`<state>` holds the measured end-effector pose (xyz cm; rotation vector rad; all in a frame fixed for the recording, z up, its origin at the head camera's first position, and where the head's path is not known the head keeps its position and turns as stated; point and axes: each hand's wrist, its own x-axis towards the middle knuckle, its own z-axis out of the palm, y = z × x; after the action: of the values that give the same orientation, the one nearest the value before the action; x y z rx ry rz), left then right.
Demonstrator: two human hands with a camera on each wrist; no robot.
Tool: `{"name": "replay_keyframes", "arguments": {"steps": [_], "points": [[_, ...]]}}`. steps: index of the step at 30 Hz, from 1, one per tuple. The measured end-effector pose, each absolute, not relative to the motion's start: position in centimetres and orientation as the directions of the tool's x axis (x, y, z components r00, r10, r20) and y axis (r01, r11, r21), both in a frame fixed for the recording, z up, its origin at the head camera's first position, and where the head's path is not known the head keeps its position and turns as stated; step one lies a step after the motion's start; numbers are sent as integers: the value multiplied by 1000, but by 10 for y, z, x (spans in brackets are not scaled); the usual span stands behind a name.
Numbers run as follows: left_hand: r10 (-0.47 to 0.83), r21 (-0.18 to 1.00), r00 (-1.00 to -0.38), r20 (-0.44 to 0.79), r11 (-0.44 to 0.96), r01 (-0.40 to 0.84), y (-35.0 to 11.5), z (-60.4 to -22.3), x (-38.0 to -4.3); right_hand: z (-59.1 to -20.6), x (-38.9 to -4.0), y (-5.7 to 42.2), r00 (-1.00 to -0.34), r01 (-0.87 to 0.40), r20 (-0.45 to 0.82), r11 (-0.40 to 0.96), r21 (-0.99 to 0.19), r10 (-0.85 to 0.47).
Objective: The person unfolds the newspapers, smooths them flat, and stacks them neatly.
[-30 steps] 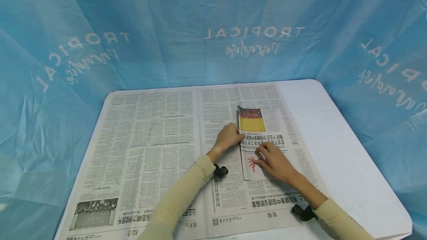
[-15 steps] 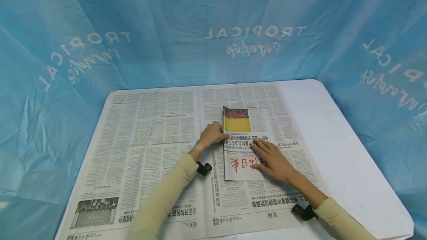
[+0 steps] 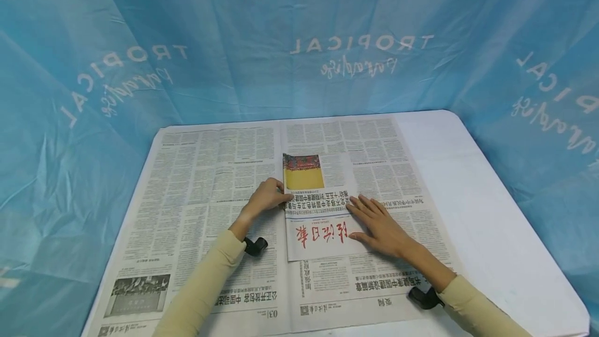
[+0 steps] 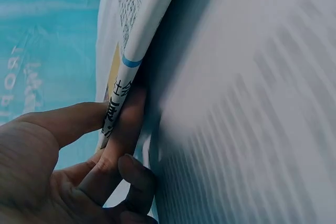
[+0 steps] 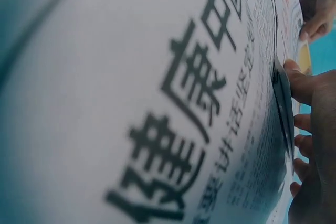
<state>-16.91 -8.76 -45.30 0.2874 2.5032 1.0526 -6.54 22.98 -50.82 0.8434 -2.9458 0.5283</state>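
Observation:
A newspaper section [image 3: 318, 249], folded into a narrow strip with a red masthead and a yellow-and-red photo, lies over a spread newspaper [image 3: 220, 181]. My left hand [image 3: 264, 199] pinches its left folded edge, thumb on top and fingers beneath. In the left wrist view, that rounded edge [image 4: 139, 32] runs between the thumb and fingers of the hand [image 4: 79, 169]. At the strip's right side, my right hand [image 3: 381, 229] rests with fingers spread, its fingertips on the paper. The right wrist view has the same hand [image 5: 320, 119] low over the sheet.
Beneath the newspaper is a white table [image 3: 460, 186], its surface showing along the right side. A blue printed curtain [image 3: 262, 82] hangs around the back and sides. A black wrist camera [image 3: 256, 246] sits on the left wrist, another [image 3: 425, 298] on the right.
My left hand has moved left with the folded edge, carrying the newspaper section along and uncovering the full red masthead. My right hand has stayed nearly in place, its fingers now straighter.

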Motion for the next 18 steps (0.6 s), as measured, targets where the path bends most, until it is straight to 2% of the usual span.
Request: {"name": "replay_keyframes", "arguments": {"steps": [4, 9, 13, 18], "points": [[337, 744, -889, -310, 669, -6, -106, -452, -166, -508, -65, 225, -844, -528, 93, 788, -316, -529], [328, 721, -880, -343, 693, -23, -123, -453, -162, -507, -65, 219, -829, -544, 68, 773, -328, -555], [266, 657, -908, -323, 754, -13, -128, -453, -163, -506, -63, 215, -831, -545, 88, 771, -328, -550], [218, 603, -940, -261, 798, 17, -127, -455, -175, -508, -61, 213, -842, -522, 53, 785, -333, -537]]}}
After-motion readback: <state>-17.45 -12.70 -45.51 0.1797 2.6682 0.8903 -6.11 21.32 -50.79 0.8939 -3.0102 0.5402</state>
